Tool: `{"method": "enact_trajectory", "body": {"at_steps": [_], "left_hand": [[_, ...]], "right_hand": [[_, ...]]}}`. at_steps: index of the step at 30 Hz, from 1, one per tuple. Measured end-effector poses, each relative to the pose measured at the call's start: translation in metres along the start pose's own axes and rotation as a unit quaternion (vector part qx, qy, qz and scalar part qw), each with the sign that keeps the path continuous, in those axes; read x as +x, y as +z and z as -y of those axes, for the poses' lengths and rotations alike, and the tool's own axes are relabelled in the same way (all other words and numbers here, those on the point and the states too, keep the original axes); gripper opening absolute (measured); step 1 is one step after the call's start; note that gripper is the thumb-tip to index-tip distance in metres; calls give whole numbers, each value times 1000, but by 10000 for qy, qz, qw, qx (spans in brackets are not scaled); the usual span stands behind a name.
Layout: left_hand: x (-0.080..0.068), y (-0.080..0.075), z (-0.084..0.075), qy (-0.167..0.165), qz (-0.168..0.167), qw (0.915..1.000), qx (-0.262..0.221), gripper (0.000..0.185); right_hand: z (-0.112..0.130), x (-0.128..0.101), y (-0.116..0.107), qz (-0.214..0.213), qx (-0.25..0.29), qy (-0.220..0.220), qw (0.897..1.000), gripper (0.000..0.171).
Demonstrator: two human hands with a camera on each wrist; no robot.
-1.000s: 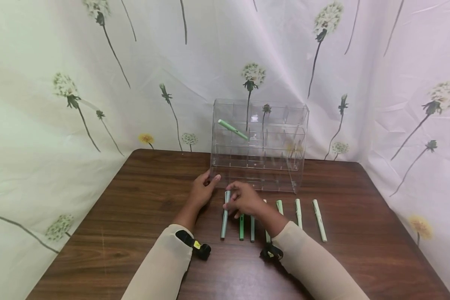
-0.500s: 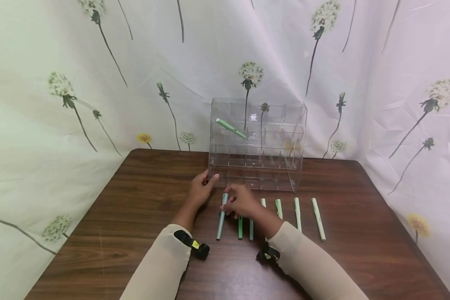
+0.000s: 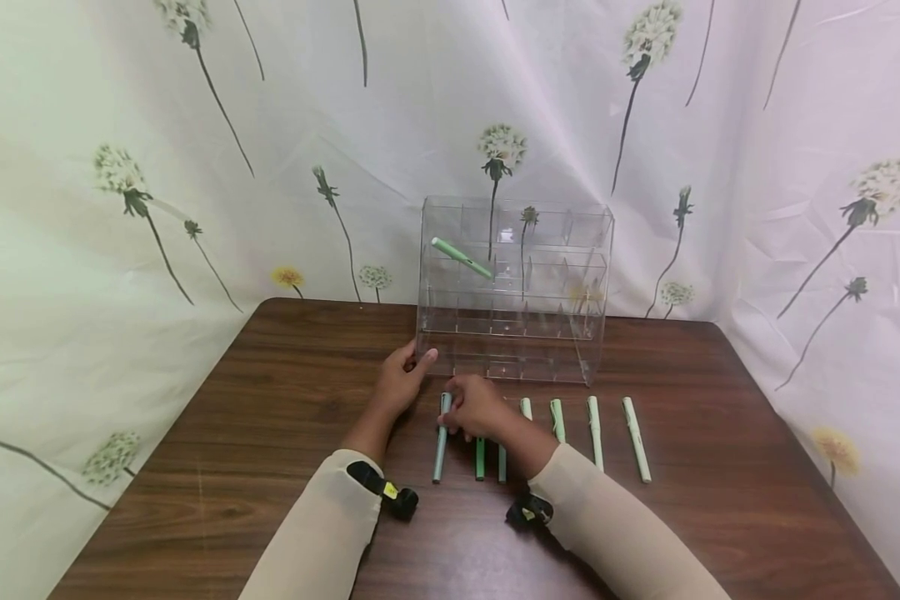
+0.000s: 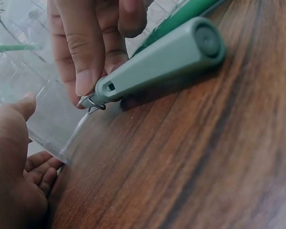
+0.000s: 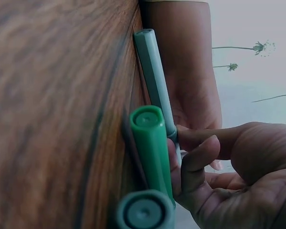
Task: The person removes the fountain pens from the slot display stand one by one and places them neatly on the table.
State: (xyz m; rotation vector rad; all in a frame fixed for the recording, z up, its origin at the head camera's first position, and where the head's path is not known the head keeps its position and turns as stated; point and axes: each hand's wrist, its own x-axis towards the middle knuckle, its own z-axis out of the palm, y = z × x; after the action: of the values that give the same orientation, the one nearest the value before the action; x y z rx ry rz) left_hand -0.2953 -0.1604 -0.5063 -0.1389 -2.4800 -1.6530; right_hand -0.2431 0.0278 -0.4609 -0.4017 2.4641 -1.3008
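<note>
My right hand pinches a grey-green pen between thumb and fingers, around its middle near the clip. In the left wrist view this pen slants low over the wood, blunt end toward the camera. My left hand holds the lower left corner of a clear stepped organizer, thumb in front and fingers behind the side wall. Right of the held pen lie a bright green pen and a teal pen, both partly hidden by my right hand.
Farther right on the brown table lie several pale pens, among them a light green pen and a whitish pen. A green pen leans slanted in the organizer's upper tiers. A flower-print curtain stands behind the table.
The grey-green pen has shifted slightly left and toward me, its near end swinging left, with my right hand moving along. My left hand has stayed at the organizer's corner.
</note>
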Motion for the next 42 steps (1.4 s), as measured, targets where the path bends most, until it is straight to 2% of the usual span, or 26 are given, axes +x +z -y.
{"method": "enact_trajectory", "body": {"at_steps": [7,20,26,30,37,42], "left_hand": [[0,0,0,2,48,9999,126,62],[-4,-2,-4,-34,79,10000,-35,59],[-4,-2,-4,-24,98,9999,-13,60],[-3,-2,-4,-41,79,10000,4,60],[-3,-3,-5,-111,108,9999,42,60],[-4,-4,-5,-86,111,9999,39,59]], "right_hand": [[1,0,1,24,-150,18,9999,51],[2,1,2,78,-349,2,9994,57],[4,-2,-3,47,-258,22,9997,53],[5,-4,-8,-33,-202,-106,9997,47],[8,-5,-17,-114,-204,-329,9992,51],[12,-6,-24,-192,-90,-410,9989,47]]}}
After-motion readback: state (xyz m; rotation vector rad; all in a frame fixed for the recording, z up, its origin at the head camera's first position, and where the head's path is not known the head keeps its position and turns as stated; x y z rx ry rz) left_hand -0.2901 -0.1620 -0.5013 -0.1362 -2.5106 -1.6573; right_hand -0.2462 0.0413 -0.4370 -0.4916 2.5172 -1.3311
